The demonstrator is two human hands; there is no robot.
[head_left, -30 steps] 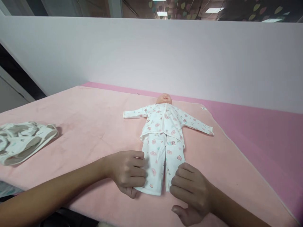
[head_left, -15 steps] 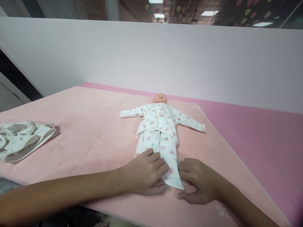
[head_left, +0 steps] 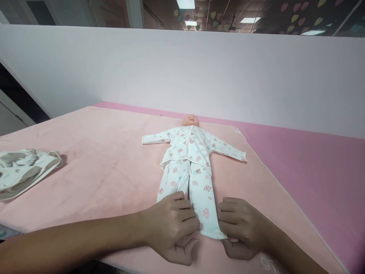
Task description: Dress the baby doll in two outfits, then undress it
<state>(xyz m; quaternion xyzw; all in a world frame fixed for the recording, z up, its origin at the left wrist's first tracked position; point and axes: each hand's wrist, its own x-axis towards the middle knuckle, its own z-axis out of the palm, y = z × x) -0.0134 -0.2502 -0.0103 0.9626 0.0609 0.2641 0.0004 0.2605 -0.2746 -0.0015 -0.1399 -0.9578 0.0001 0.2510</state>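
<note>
A baby doll point(head_left: 190, 120) lies on its back in a white printed top point(head_left: 190, 142) with its sleeves spread out. Below it are matching white pants point(head_left: 203, 194), their legs pointing towards me. My left hand point(head_left: 175, 227) is closed at the inner edge of the pant leg on the right, near the hem, and covers the lower part of the other leg. On that leg's outer side, my right hand point(head_left: 242, 228) has its fingers curled, with the thumb at the corner of the hem. The left fingertips are partly hidden.
A peach blanket point(head_left: 105, 160) lies under the doll, over a pink surface point(head_left: 308, 167). At the far left sits a bundled white patterned cloth item point(head_left: 28, 171). Behind everything stands a low white wall point(head_left: 182, 72) with glass above it.
Both hands have come slightly nearer to me, and their fingers have curled in more. The pant leg between them lies straighter, with its hem lower in view.
</note>
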